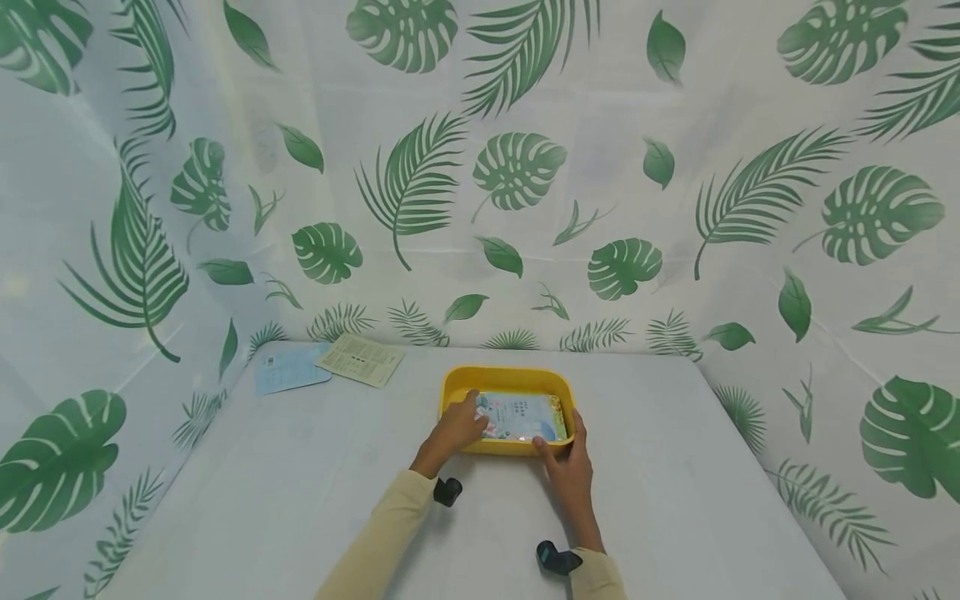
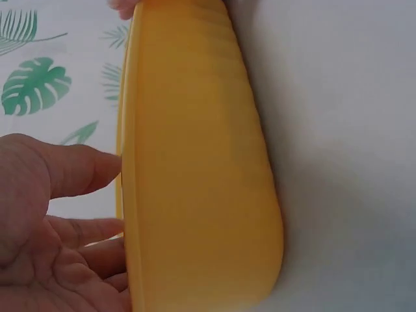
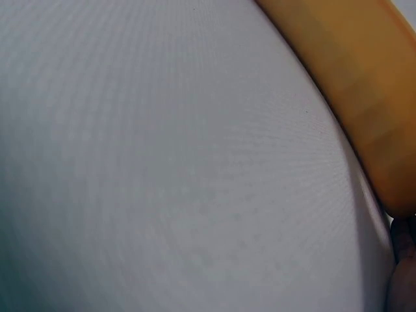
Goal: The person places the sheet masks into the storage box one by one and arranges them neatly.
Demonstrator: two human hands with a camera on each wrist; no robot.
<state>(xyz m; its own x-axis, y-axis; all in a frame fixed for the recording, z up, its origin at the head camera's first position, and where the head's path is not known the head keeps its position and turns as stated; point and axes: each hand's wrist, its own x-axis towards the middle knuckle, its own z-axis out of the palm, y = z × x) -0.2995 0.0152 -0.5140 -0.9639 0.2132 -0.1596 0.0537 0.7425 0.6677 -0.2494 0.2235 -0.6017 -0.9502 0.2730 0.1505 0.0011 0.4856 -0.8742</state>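
A yellow plastic basket [image 1: 510, 379] sits on the white table, its side wall [image 2: 195, 156] filling much of the left wrist view. Inside lies a flat, glossy light-blue packet [image 1: 521, 417] printed with flowers and lettering; a yellow-patterned edge shows at its right end. My left hand [image 1: 457, 425] reaches over the basket's left front rim, thumb and forefinger spread at the packet's left end. In the left wrist view the fingertips are hidden behind the rim. My right hand [image 1: 570, 467] grips the basket's right front corner, thumb at the front rim and fingers along the right side.
At the table's back left lie a flat light-blue packet [image 1: 288, 371] and a pale yellow-green one [image 1: 363, 358] that overlaps it. A white cloth with green leaf prints [image 1: 517, 171] hangs around the back and sides of the table [image 1: 300, 483].
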